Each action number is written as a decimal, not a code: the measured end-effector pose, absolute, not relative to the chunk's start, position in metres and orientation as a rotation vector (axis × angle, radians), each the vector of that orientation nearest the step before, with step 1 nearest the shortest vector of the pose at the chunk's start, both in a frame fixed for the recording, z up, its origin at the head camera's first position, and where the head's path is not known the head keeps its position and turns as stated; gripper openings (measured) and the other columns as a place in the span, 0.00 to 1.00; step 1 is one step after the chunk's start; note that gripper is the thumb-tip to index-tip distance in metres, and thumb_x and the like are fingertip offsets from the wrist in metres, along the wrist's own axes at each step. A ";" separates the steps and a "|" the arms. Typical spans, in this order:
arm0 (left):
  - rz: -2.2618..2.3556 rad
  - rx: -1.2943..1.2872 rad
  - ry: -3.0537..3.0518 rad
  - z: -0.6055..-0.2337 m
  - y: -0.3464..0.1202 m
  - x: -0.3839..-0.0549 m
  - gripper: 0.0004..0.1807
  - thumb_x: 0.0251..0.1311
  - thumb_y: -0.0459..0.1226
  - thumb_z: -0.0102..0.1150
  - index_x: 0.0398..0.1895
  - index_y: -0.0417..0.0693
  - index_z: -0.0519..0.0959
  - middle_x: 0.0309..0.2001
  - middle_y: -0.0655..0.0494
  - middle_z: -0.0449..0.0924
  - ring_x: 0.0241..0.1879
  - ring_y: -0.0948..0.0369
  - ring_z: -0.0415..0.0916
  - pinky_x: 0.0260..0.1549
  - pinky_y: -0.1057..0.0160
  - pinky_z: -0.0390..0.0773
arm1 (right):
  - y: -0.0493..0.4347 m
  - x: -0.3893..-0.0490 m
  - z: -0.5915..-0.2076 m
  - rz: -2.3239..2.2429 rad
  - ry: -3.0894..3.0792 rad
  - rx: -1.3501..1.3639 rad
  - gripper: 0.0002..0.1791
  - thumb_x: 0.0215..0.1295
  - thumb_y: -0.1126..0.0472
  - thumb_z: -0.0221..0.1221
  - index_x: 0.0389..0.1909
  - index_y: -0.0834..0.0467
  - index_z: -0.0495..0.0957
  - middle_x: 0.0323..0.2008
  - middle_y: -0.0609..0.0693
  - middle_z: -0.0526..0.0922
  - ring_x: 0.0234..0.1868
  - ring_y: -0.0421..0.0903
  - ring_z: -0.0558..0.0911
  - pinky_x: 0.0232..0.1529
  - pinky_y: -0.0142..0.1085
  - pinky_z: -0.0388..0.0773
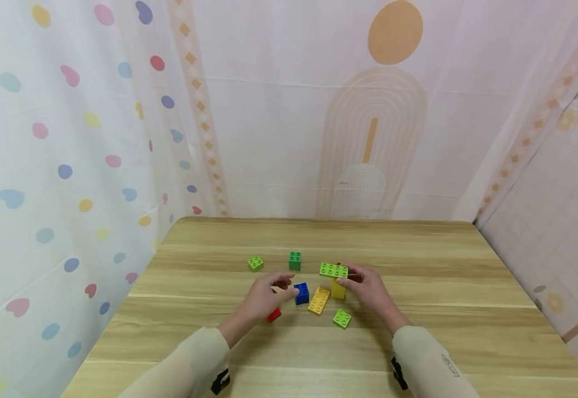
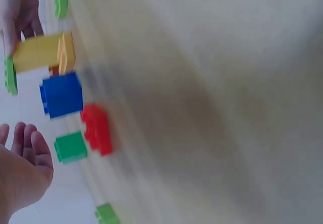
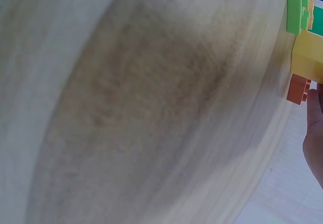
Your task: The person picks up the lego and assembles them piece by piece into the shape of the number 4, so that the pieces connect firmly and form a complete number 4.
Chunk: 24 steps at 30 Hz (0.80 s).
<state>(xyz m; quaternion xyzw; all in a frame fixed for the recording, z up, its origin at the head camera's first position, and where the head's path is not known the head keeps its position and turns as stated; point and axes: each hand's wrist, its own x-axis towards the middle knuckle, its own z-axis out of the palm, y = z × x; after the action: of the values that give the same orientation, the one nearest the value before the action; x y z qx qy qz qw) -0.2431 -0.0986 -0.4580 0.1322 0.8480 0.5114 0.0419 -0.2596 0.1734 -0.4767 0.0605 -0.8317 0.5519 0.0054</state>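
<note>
Eight-stud lime-green brick [image 1: 333,270] sits atop a yellow block [image 1: 338,291], its end pinched by the right hand [image 1: 370,288], while the left hand [image 1: 266,297], fingers loosely curved and holding nothing, hovers near a blue brick [image 1: 302,294].

A lime-green eight-stud brick [image 1: 332,270] lies studs-up across the top of a yellow block [image 1: 338,291], overhanging it to the left. To their left, a blue four-stud brick [image 1: 302,295] stands on the counter [image 1: 418,249], studs upward.
</note>
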 end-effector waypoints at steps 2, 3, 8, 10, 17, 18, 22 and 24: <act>1.610 0.380 2.550 -0.461 -0.098 -0.235 0.24 0.62 0.43 0.67 0.59 0.42 0.79 0.47 0.51 0.80 0.47 0.55 0.75 0.38 0.59 0.78 | 0.173 -0.259 -0.476 1.721 -2.606 0.186 0.23 0.65 0.59 0.66 0.61 0.57 0.79 0.50 0.52 0.84 0.53 0.50 0.81 0.52 0.44 0.78; 1.625 0.365 2.523 -0.463 -0.097 -0.232 0.24 0.63 0.43 0.67 0.59 0.41 0.79 0.47 0.51 0.80 0.47 0.55 0.75 0.38 0.59 0.79 | 0.173 -0.259 -0.476 1.718 -2.608 0.185 0.23 0.65 0.59 0.66 0.61 0.57 0.79 0.50 0.52 0.84 0.53 0.51 0.81 0.52 0.44 0.78; 1.668 0.314 2.390 -0.473 -0.087 -0.214 0.23 0.64 0.41 0.66 0.58 0.39 0.78 0.50 0.48 0.80 0.49 0.53 0.77 0.41 0.57 0.81 | 0.173 -0.258 -0.477 1.737 -2.610 0.173 0.23 0.65 0.58 0.66 0.61 0.56 0.79 0.51 0.52 0.84 0.53 0.51 0.80 0.52 0.43 0.78; 1.677 0.299 2.364 -0.477 -0.082 -0.209 0.22 0.64 0.41 0.65 0.58 0.38 0.78 0.50 0.48 0.80 0.50 0.53 0.77 0.45 0.56 0.80 | 0.173 -0.258 -0.477 1.733 -2.611 0.168 0.24 0.66 0.57 0.66 0.62 0.56 0.78 0.51 0.53 0.84 0.54 0.51 0.80 0.51 0.43 0.78; 1.695 0.255 2.428 -0.487 -0.064 -0.202 0.22 0.62 0.38 0.66 0.55 0.34 0.79 0.48 0.47 0.81 0.49 0.54 0.77 0.46 0.56 0.79 | 0.172 -0.256 -0.477 1.737 -2.596 0.132 0.23 0.65 0.58 0.66 0.61 0.55 0.79 0.51 0.53 0.84 0.53 0.52 0.80 0.50 0.43 0.79; 1.690 0.241 2.442 -0.488 -0.062 -0.203 0.22 0.62 0.38 0.66 0.56 0.33 0.79 0.48 0.47 0.81 0.49 0.54 0.77 0.47 0.55 0.79 | 0.172 -0.256 -0.477 1.739 -2.596 0.130 0.23 0.65 0.58 0.66 0.61 0.55 0.79 0.51 0.53 0.84 0.53 0.52 0.80 0.51 0.43 0.79; 1.679 0.192 2.489 -0.489 -0.060 -0.208 0.24 0.62 0.37 0.66 0.57 0.31 0.77 0.50 0.44 0.81 0.51 0.52 0.77 0.48 0.53 0.79 | 0.171 -0.256 -0.477 1.754 -2.596 0.115 0.23 0.65 0.57 0.66 0.60 0.55 0.79 0.50 0.52 0.84 0.53 0.51 0.80 0.50 0.42 0.79; 1.688 0.178 2.502 -0.490 -0.060 -0.211 0.25 0.62 0.36 0.65 0.58 0.30 0.76 0.51 0.42 0.80 0.52 0.50 0.76 0.49 0.52 0.78 | 0.170 -0.256 -0.477 1.748 -2.595 0.124 0.23 0.65 0.58 0.66 0.61 0.56 0.79 0.50 0.53 0.84 0.53 0.51 0.80 0.50 0.42 0.79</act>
<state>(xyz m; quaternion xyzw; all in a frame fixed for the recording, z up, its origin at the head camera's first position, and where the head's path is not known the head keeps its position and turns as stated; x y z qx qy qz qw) -0.2110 -0.0597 -0.4897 0.0587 0.8262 0.5572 0.0589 -0.2559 0.1704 -0.4768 0.0396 -0.8288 0.5581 0.0052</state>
